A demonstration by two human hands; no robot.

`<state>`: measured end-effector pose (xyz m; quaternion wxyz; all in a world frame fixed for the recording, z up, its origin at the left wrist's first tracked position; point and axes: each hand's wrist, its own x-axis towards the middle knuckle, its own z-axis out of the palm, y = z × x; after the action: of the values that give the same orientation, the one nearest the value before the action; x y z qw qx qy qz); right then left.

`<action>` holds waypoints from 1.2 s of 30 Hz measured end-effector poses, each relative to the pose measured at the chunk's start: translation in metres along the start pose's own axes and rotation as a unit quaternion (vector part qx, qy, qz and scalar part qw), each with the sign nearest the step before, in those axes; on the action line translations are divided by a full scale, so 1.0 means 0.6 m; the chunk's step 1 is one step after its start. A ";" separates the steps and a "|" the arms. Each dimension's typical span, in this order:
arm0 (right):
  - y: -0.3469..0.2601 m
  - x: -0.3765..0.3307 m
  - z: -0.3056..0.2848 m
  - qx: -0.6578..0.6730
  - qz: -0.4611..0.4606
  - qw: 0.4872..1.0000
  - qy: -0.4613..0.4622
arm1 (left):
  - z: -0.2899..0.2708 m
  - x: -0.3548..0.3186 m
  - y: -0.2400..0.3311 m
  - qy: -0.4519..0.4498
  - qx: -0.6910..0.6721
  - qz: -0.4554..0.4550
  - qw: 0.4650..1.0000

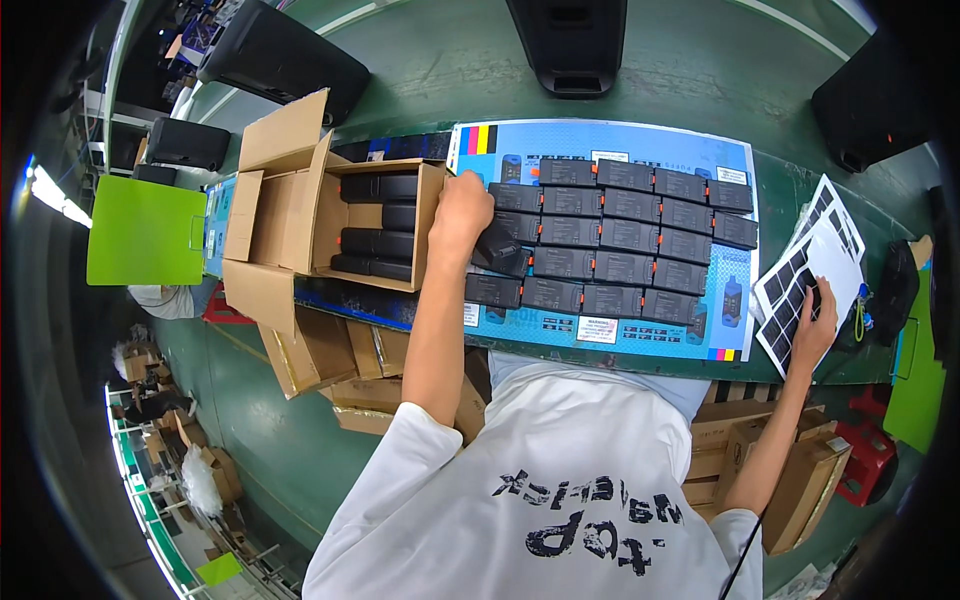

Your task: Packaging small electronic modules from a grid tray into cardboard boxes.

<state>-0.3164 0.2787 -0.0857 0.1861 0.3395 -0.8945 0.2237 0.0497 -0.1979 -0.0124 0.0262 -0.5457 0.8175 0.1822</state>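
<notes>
My left hand [462,215] is closed over a black rectangular device [500,252], at the left end of several rows of identical black devices [625,240] laid flat on a blue printed sheet [600,140]. Just left of that hand stands an open cardboard box [285,215] on its side, with more black devices [380,225] stacked inside. My right hand [815,320] rests far to the right, fingertips pressed on a white sheet of dark rectangular stickers [800,285]. It grips nothing.
The green table [790,190] runs across the view. Flattened cardboard boxes [340,355] sit under its near edge at left and right. Large black cases [570,45] stand beyond the table. A bright green board [145,230] lies at far left, and a red crate [870,455] at lower right.
</notes>
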 end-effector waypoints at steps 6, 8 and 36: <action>0.004 -0.002 0.008 0.020 -0.012 0.999 0.030 | 0.016 0.041 -0.035 -0.034 0.009 0.001 0.999; -0.013 0.000 0.002 0.002 -0.011 1.000 0.019 | 0.013 0.038 -0.035 -0.030 0.004 0.014 0.999; -0.013 0.001 -0.013 0.000 -0.021 1.000 0.014 | -0.103 -0.070 0.046 -0.026 -0.520 0.089 0.849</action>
<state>-0.3098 0.2775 -0.0767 0.2031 0.3547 -0.8847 0.2242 0.0513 -0.1717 0.0625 -0.2562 -0.3994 0.6475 0.5963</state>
